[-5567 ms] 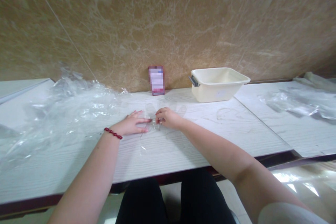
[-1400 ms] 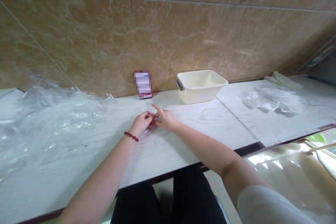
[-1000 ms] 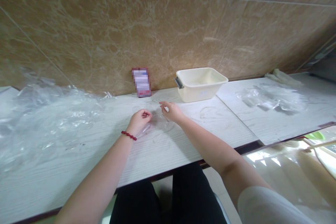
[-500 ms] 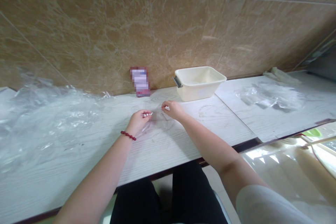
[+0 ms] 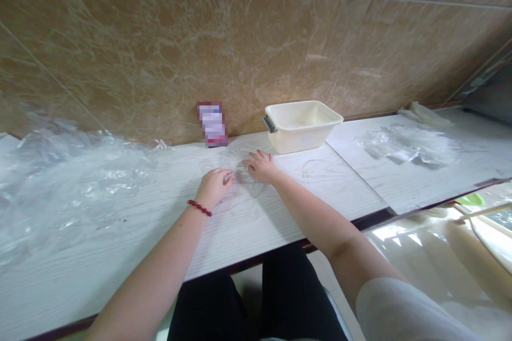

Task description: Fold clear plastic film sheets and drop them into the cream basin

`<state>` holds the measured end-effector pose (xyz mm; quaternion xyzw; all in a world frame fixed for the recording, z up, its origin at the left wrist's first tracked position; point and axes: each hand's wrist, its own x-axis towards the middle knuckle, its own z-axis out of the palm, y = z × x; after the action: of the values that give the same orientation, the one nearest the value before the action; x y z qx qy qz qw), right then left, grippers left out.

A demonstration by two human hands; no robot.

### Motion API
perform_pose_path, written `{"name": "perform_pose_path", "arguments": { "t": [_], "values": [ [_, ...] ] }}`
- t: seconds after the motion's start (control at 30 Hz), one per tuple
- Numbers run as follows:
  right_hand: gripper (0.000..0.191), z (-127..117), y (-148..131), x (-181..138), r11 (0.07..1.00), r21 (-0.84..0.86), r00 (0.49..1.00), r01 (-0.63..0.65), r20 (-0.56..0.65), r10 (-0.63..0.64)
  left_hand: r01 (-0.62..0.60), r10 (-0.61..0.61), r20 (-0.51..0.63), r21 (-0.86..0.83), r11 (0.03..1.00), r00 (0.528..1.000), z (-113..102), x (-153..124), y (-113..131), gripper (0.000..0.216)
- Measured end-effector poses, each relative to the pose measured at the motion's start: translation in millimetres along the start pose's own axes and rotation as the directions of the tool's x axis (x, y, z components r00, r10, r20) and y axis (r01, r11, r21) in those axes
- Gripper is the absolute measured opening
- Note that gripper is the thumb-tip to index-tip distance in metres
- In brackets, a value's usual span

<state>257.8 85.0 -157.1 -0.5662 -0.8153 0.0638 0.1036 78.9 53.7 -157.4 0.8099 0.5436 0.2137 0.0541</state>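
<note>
A clear plastic bag [image 5: 241,171] lies on the pale wood-grain table [image 5: 256,224] between my two hands, its outline hard to make out. My left hand [image 5: 216,185], with a dark red bead bracelet on the wrist, pinches the bag's left part between thumb and fingers. On the other side, my right hand [image 5: 261,166] rests with fingers spread on or just over the bag's right part. Behind the right hand stands a cream plastic bin [image 5: 300,138] with a grey handle clip; no contents show in it.
A wide heap of clear plastic bags [image 5: 80,181] covers the left of the table. More flat clear bags [image 5: 408,145] lie at the right, near a whitish cloth-like bundle [image 5: 424,114]. A phone-like blurred object [image 5: 213,125] leans against the brown marbled wall [image 5: 160,53].
My right hand has gone from a pinch to spread fingers, lowered onto the plastic. My left hand has moved slightly right, and the shiny bit in its fingers shows less.
</note>
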Motion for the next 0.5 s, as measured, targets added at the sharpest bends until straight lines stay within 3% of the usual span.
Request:
{"name": "perform_pose_path", "arguments": {
  "t": [0.17, 0.33, 0.5],
  "values": [
    [0.035, -5.5, 0.1, -2.2, 0.999, 0.050, 1.000, 0.018, -0.026, -0.017, -0.003, 0.003, 0.005, -0.009, 1.000, 1.000, 2.6, 0.5, -2.8, 0.030],
    [0.020, -14.9, -1.5, -6.2, 0.990, 0.068, 0.992, 0.120, -0.058, -0.116, -0.025, 0.025, -0.008, 0.009, 1.000, 1.000, 6.1, 2.9, -3.7, 0.031],
    [0.027, -14.6, 0.8, -6.7, 0.988, 0.065, 0.989, 0.139, 0.045, -0.142, -0.012, 0.012, -0.015, 0.015, 1.000, 1.000, 8.1, 6.4, -5.5, 0.029]
  ]
}}
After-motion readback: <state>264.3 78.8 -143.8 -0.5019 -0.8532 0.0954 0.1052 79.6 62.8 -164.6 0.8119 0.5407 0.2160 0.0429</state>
